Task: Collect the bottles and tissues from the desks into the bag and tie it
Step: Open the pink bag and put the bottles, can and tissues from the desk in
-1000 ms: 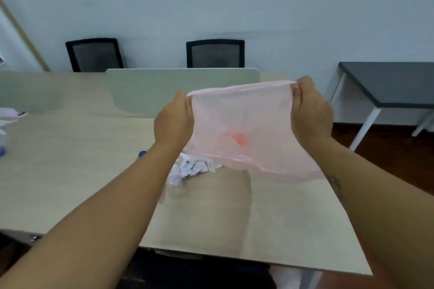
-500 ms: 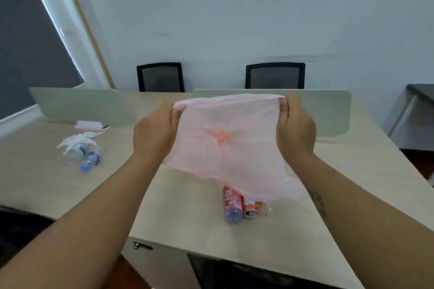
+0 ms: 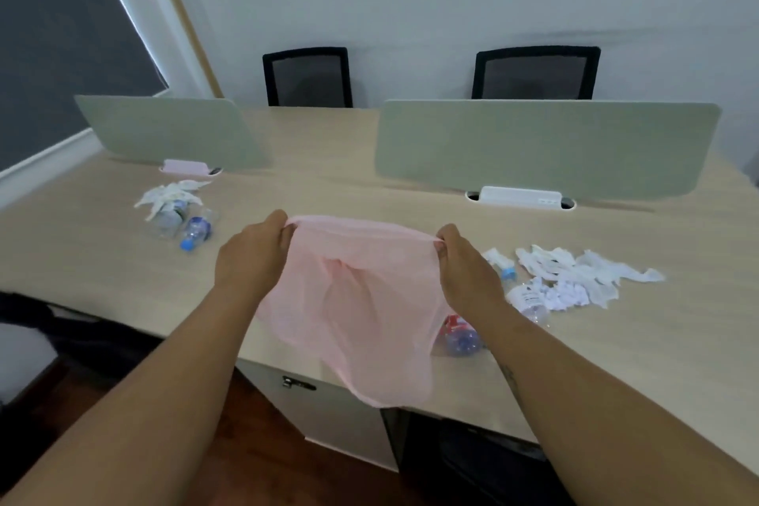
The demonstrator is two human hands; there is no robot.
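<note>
over the near edge of the long desk (image 3: pixel 369 185) i held the pink bag (image 3: pixel 361 300) up in front of me, its body hanging down past the desk front. my left hand (image 3: pixel 250 259) pinched the rim at its left corner, fingers curled shut on the plastic; my right hand (image 3: pixel 464 271) pinched the right corner the same way. the rim was stretched between the two, mouth only slightly parted.

on the desk to the left lay a small heap: crumpled white tissues (image 3: pixel 170 193) on top of a clear bottle, with a blue-capped bottle (image 3: pixel 196 232) just beside it. to the right, a wider scatter of tissues (image 3: pixel 575 271) sat beside a crushed clear bottle (image 3: pixel 530 300) and another small blue-capped one (image 3: pixel 507 269). a red-labelled bottle (image 3: pixel 458 335) lay near the desk edge, partly behind the bag and my right wrist.

two grey-green divider panels (image 3: pixel 542 148) stood along the desk's middle, two black mesh chairs (image 3: pixel 308 76) behind them against the wall. contents of the bag: could not tell.
</note>
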